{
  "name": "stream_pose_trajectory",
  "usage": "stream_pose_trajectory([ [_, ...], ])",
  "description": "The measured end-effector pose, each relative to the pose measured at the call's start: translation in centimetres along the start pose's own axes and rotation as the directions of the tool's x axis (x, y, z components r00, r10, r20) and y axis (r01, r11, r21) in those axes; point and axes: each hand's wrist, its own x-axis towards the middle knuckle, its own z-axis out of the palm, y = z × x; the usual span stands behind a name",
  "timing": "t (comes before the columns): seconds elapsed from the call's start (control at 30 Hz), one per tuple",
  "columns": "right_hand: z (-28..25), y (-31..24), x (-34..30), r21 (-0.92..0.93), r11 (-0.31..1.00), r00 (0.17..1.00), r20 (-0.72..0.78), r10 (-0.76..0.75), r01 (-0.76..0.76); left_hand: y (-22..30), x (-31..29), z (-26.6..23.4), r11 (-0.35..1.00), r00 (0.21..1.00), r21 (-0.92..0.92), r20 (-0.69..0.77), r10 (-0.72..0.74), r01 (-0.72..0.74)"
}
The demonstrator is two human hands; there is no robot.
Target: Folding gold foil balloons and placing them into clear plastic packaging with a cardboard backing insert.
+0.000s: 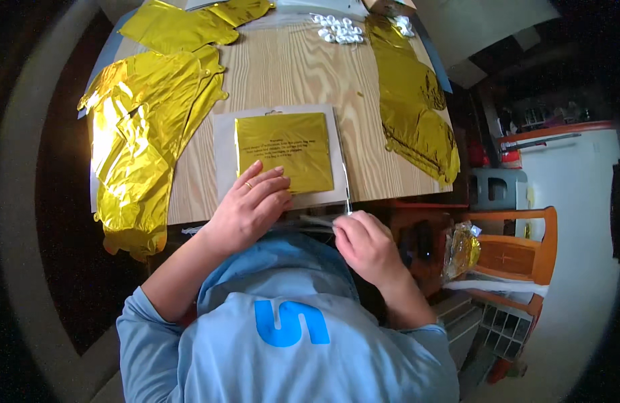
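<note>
A flat clear plastic bag lies near the table's front edge, with a pale backing and a folded gold foil sheet inside, printed with small dark text. Across the lower part of this package rests my left hand, a ring on one finger, its fingers stretched out over the foil. At the bag's lower right corner, just past the table edge, my right hand is closed in a pinch on the plastic. A thin pale strip extends left from those fingertips; whether it belongs to the bag I cannot tell.
Flat gold foil balloons lie on the left, with another along the right edge. Several small white ribbon coils sit at the back. To the right stand a wooden chair with plastic packaging on it and a grey stool.
</note>
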Motion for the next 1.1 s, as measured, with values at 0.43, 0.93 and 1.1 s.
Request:
stream_pose_trajectory([
  [0.43, 3.0, 2.6, 1.2, -0.077, 0.981, 0.973, -0.161, 0.162, -0.176, 0.7, -0.4, 0.7, 0.997, 0.998, 0.061, 0.031, 0.048, -0.05],
  [0.93, 1.9, 5.1, 2.2, -0.019, 0.986, 0.983, -0.087, 0.164, -0.166, -0.5, 0.1, -0.2, 0.992, 0.995, 0.098, 0.068, 0.076, -0.082],
  [1.1, 1.3, 5.5, 1.4, -0.055, 0.998, 0.991, -0.13, -0.041, 0.034, -0.3, 1.4, -1.0, 0.989, 0.993, 0.122, 0.098, 0.071, -0.083],
])
